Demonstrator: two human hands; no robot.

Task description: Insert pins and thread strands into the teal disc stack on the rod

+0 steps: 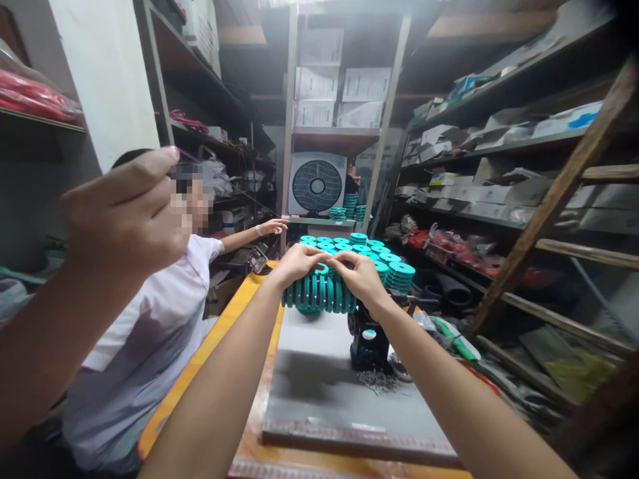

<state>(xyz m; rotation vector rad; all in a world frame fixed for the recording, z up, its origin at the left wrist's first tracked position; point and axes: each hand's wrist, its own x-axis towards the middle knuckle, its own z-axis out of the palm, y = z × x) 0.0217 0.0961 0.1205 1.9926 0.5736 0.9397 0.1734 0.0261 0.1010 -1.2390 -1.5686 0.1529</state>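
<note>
My left hand (301,263) and my right hand (360,271) meet with pinched fingertips over a row of teal ring-shaped spools (319,294). Whatever the fingertips hold is too small to make out. The spools stand on edge side by side, with dark purple material showing in the gaps. At the row's right end, under my right hand, is a black hand-cranked-looking device (369,342) on a grey board (312,392). Directly behind my hands stand several stacks of teal discs (401,269). A small heap of metal pieces (378,381) lies at the device's foot.
Another person's hand (124,206) looms in the left foreground, fingers pinched by a purple strand. A co-worker in a white shirt (184,279) sits left, one arm stretched toward a rack with a box fan (317,185). A wooden ladder (554,206) leans at right before loaded shelves.
</note>
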